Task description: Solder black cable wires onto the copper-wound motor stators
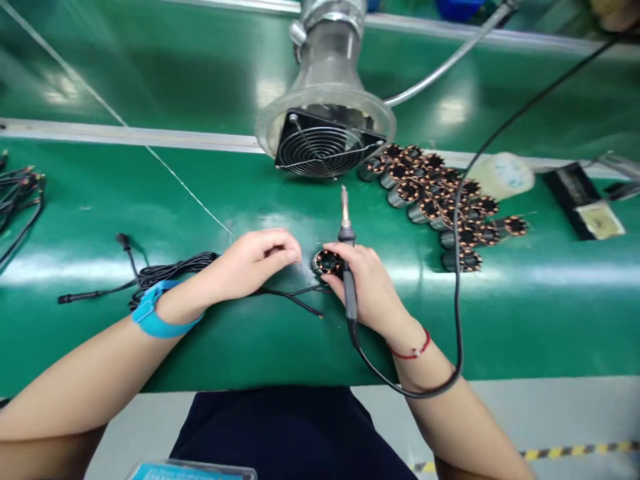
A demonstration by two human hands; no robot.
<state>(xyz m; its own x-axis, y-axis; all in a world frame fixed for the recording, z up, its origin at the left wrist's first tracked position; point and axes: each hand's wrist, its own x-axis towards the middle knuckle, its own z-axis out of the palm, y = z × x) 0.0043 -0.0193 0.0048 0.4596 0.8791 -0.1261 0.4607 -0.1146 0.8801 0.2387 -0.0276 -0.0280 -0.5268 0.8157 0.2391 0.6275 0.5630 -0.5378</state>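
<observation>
Your dark top (285, 433) sat closest as your right hand (363, 283) gripped the soldering iron (349, 293) steadily, pen-style, just beside the copper-wound stator (327, 262) on the green mat (500, 327); your curled left hand (255, 263), gripping what, I couldn't tell

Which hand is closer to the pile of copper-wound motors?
Right. The right hand is just left of the pile of copper-wound motors; the left hand is farther left, beyond the right hand.
</observation>
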